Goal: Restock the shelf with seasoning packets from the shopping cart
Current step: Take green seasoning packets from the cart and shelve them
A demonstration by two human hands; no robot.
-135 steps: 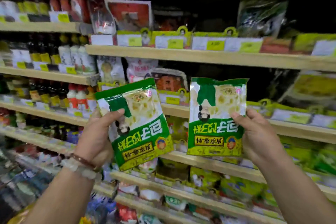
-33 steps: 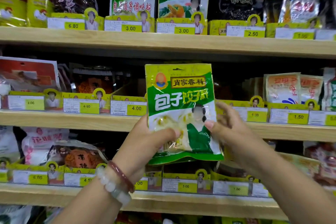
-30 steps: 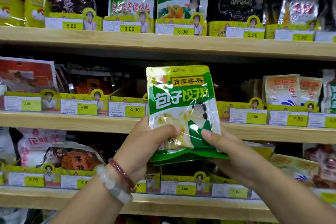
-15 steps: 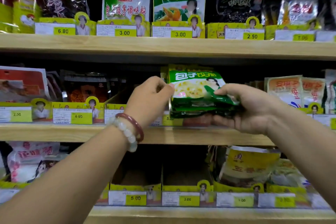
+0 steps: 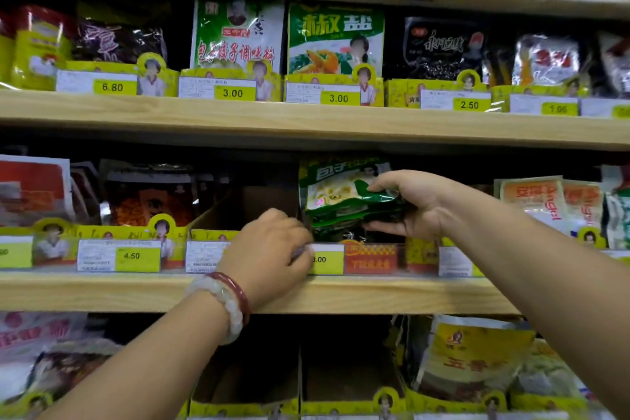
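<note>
Packets point(image 5: 344, 194) in tray point(image 5: 371, 257), mid shelf point(image 5: 392, 295)

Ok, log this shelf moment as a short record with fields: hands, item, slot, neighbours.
right hand: right hand grips the green seasoning packets, thumb on top, fingers underneath
left hand: left hand curled at the front lip of the cardboard display tray, over the price labels
item: packets tilted back, going into the slot above the 3.00 price tag
shelf: middle wooden shelf
neighbours: 4.50 price tag to the left; an orange-labelled packet to the right
</note>
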